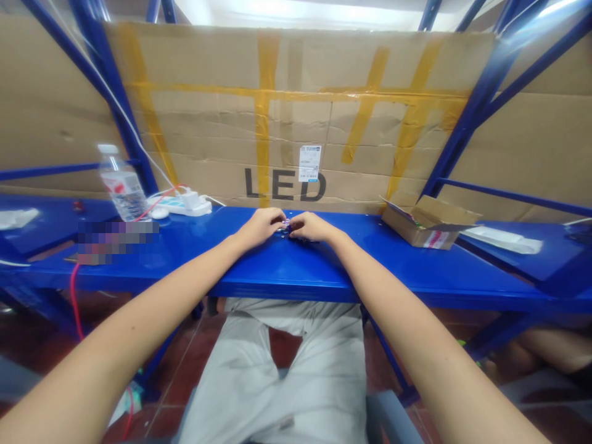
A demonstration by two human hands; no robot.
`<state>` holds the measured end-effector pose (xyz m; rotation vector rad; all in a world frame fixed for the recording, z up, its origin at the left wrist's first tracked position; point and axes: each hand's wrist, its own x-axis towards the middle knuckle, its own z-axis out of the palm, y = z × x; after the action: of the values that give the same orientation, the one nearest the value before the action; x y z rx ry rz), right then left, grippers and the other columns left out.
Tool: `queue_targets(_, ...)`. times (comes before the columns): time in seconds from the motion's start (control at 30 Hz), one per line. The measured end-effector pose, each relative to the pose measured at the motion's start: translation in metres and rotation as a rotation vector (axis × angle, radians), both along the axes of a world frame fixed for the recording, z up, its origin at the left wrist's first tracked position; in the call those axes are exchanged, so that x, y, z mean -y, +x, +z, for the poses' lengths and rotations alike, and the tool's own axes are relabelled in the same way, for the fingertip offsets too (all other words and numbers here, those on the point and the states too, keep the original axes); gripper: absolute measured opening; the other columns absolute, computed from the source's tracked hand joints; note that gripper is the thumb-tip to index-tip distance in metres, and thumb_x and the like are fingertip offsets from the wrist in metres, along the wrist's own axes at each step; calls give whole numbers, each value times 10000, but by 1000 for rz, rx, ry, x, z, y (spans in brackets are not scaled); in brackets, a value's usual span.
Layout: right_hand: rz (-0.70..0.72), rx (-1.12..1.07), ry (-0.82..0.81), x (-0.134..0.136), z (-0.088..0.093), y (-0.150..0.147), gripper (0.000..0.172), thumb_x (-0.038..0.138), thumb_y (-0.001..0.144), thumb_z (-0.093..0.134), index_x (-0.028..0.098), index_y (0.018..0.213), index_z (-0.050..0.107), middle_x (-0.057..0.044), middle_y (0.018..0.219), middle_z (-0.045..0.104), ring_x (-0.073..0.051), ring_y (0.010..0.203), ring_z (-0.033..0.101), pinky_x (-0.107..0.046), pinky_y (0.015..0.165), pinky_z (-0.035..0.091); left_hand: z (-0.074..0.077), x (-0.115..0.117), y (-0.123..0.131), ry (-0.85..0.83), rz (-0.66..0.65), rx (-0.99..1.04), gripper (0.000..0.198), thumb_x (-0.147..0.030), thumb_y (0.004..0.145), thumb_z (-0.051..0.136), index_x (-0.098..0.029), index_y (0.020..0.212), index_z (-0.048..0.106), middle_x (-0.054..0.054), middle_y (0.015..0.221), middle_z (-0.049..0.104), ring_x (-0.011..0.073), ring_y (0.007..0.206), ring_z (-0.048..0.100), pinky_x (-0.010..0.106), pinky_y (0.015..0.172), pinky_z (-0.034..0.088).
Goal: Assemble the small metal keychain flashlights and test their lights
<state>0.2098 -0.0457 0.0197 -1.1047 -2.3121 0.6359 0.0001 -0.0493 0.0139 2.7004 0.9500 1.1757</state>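
We judge the work unfinished: our left hand (263,226), curled with thumb and fingertips together, seems to grip one small shiny piece (285,227) at the dial's centre, and our right hand (314,227) seems to pinch it from three o'clock. How much is done or left we cannot tell, since our fingers hide most of it. Counting across from that centre, we have one blurred-out item (115,242) near nine o'clock, one bottle (123,190) and one white power strip (198,208) just past nine, one upright cardboard sheet (222,132) at twelve, dark bits (306,241) under the right hand too small to count, then one open carton (406,230) and one white packet (506,240) towards three.
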Motion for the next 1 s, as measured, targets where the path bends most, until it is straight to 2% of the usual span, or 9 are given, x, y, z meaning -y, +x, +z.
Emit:
queue_targets(0.1,15,10,-5,1,1,0,252,189,703,655,147,929,760,2,776,702,-137,689,580,-226,628,421,-2,-2,0,71,-26,-35,92,-195,868,624,-172,869,713,44,857,744,167,786,668,269,758,496)
queue_targets(0.27,10,4,16,1,0,0,251,202,699,658,142,917,767,0,772,700,-129,672,572,-225,632,423,-2,-3,-1,107,-36,-75,178,-187,902,576,-171,942,748,70,913,762,181,839,691,284,796,509)
queue_targets(0.5,12,-20,-4,0,0,0,266,193,713,656,158,952,766,-7,815,723,-136,694,595,-223,633,438,1,7,3,-5,30,16,218,-268,910,557,-180,967,748,63,990,760,197,919,681,304,860,501)
queue_targets(0.67,9,-8,-1,0,0,1,185,206,711,667,152,872,740,-6,775,704,-126,658,570,-222,605,423,3,8,2,-76,107,65,247,-301,877,550,-157,957,734,54,911,749,181,806,649,290,785,486)
queue_targets(0.73,10,-1,4,0,0,2,145,218,714,665,147,827,720,1,737,680,-121,637,551,-224,594,411,5,5,-2,-136,132,15,250,-290,846,549,-148,923,740,56,876,744,186,782,638,291,756,480)
queue_targets(0.87,9,28,15,0,1,3,113,232,727,652,146,791,687,12,699,645,-113,622,530,-224,584,389,10,-2,-17,-424,109,-272,226,-290,757,602,-154,829,767,42,765,738,192,701,635,277,662,465)
queue_targets(0.93,-1,37,21,0,2,3,112,237,729,658,147,793,680,11,702,644,-113,629,530,-226,589,387,11,-5,-24,-460,97,-332,237,-303,740,620,-167,846,783,37,784,749,196,723,647,271,667,464)
queue_targets(1.0,-13,37,20,1,2,2,115,237,728,667,148,800,681,10,706,646,-115,637,533,-229,604,394,10,-6,-28,-426,99,-332,251,-302,742,617,-181,873,792,36,837,763,201,770,660,266,699,469)
